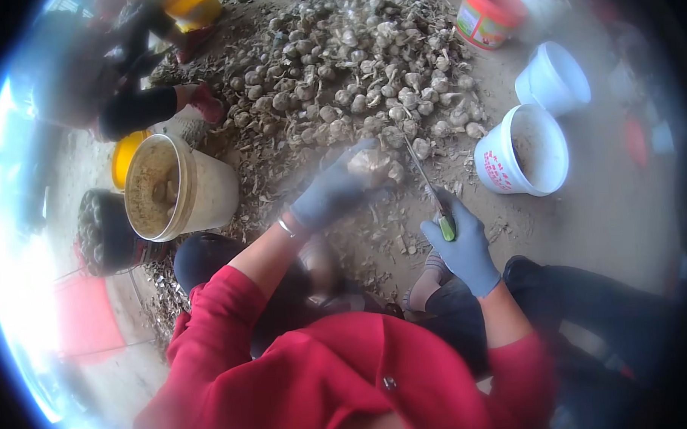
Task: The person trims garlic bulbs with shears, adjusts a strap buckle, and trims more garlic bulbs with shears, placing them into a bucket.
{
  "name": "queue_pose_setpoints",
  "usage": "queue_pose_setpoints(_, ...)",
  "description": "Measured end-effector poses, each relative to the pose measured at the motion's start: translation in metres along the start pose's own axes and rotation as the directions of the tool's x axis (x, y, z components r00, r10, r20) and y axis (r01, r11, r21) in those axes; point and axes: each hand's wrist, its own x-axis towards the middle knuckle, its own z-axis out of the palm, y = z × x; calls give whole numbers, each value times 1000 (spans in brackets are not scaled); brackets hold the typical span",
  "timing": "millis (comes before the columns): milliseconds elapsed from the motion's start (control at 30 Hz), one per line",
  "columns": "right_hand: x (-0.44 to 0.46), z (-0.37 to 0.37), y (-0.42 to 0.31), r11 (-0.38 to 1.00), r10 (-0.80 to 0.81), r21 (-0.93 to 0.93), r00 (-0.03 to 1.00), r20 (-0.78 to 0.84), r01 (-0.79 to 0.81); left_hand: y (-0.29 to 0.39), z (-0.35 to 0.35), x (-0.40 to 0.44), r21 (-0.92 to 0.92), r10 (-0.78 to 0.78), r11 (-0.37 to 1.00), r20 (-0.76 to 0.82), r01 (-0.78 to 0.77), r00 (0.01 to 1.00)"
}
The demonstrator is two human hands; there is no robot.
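My left hand [329,194], in a grey glove, is closed around a garlic bulb [369,165]; blur hides the fingertips and the bulb's details. In my right hand [464,248], also gloved in grey, is a knife [425,177] with a narrow blade and a green handle end. Its blade points up and away, to the right of the held bulb and apart from it. Just beyond both hands spreads a large heap of garlic bulbs [353,70], many with dry stems.
A whitish bucket [215,190] with something in its bottom stands at left, beside a yellow container [123,158]. White buckets [500,160] and a red bucket [479,24] are at right. Another person's leg [139,112] is at upper left. Dry peelings litter the ground.
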Motion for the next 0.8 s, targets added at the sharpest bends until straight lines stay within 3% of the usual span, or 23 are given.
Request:
queue_pose_setpoints(33, 2, -3, 0, 999, 19, -34, 1000, -8, -19, 0, 2, -1, -17, 0, 1000, 27, 1, 1000)
queue_pose_setpoints(133, 12, 7, 0, 982, -15, 185, 995, -96, 32, -3, 15, -1, 251, -40, 968, 63, 23, 997)
queue_pose_setpoints(167, 13, 12, 0, 953, 46, 302, 996, -71, -22, -14, 12, -2, 341, 25, 938, 126, -66, 992)
queue_pose_setpoints(200, 13, 17, 0, 956, 45, 294, 996, -73, -22, -20, 14, -6, 381, 79, 913, 189, -147, 979)
queue_pose_setpoints(300, 17, 21, -9, 967, -15, 254, 998, -63, 31, -34, 23, -12, 319, 146, 919, 268, -230, 952)
queue_pose_setpoints(400, 17, 13, -15, 931, 65, 354, 994, 86, -91, -30, 15, -13, 286, 93, 944, 240, -162, 966)
queue_pose_setpoints(467, 15, 11, -15, 865, 123, 479, 989, 87, -150, -28, 9, -13, 369, 160, 898, 235, -240, 959)
queue_pose_setpoints(533, 14, 5, -13, 773, 196, 599, 977, 87, -209, -26, 7, -12, 502, 313, 766, 253, -401, 915)
queue_pose_setpoints(567, 17, -4, -17, 750, 298, 611, 954, 31, -254, -24, 1, -10, 480, 388, 749, 241, -457, 889)
queue_pose_setpoints(600, 21, -14, -19, 722, 394, 626, 919, -23, -294, -21, -2, -12, 452, 384, 794, 146, -406, 912)
queue_pose_setpoints(633, 25, -23, -5, 816, 402, 488, 911, -94, -310, -18, -4, -14, 412, 375, 837, 49, -361, 926)
queue_pose_setpoints(667, 32, -25, -1, 909, 332, 331, 921, -202, -255, -20, -11, -10, 448, 490, 750, 117, -486, 864)
queue_pose_setpoints(700, 32, -25, -1, 891, 330, 368, 936, -125, -265, -20, -16, -6, 472, 594, 646, 183, -600, 783)
queue_pose_setpoints(767, 25, -14, -12, 833, 313, 471, 949, 36, -292, -19, -25, -6, 554, 630, 451, 357, -699, 690)
queue_pose_setpoints(800, 20, -5, -20, 786, 294, 537, 949, 114, -308, -20, -18, -7, 535, 646, 428, 382, -729, 660)
